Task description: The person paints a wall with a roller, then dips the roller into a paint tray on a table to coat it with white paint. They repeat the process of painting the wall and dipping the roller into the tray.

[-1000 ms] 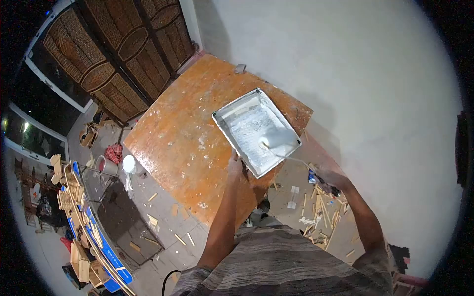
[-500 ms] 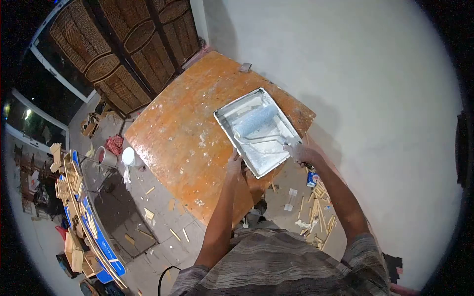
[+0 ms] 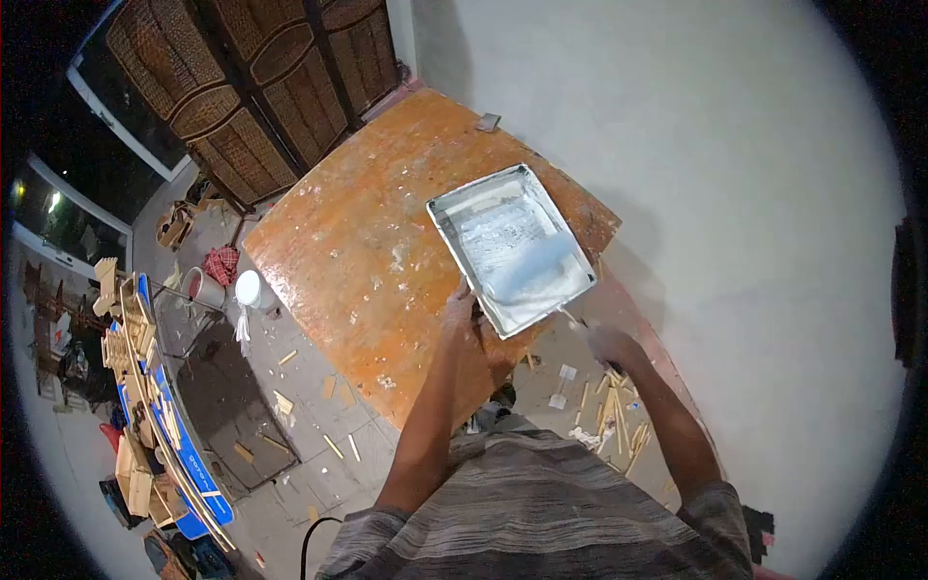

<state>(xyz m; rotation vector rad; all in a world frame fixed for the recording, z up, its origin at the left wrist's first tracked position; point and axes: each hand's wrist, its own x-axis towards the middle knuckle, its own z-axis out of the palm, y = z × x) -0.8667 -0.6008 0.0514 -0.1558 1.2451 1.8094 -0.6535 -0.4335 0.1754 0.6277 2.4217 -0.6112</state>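
Observation:
A paint tray (image 3: 481, 206) smeared with white paint sits near the right side of an orange, paint-spotted tabletop (image 3: 358, 232). My left hand (image 3: 460, 307) grips the tray's near left edge, its fingers partly hidden. A paint roller (image 3: 534, 269) with a pale, blurred cover lies across the near end of the tray. Its handle comes over the tray's near right corner into my right hand (image 3: 611, 346), which is closed around it and slightly smeared by motion.
A small grey block (image 3: 488, 123) rests at the table's far edge, by the white wall (image 3: 696, 145). Wood sticks (image 3: 619, 416) litter the floor at right. To the left are a white bucket (image 3: 248, 288), a blue board (image 3: 184, 454) with wooden pieces, and a woven folding screen (image 3: 261, 77).
My right hand has drawn the roller back from the tray's middle toward its near end. The right hand now sits lower and farther right. My left hand stays at the tray's edge.

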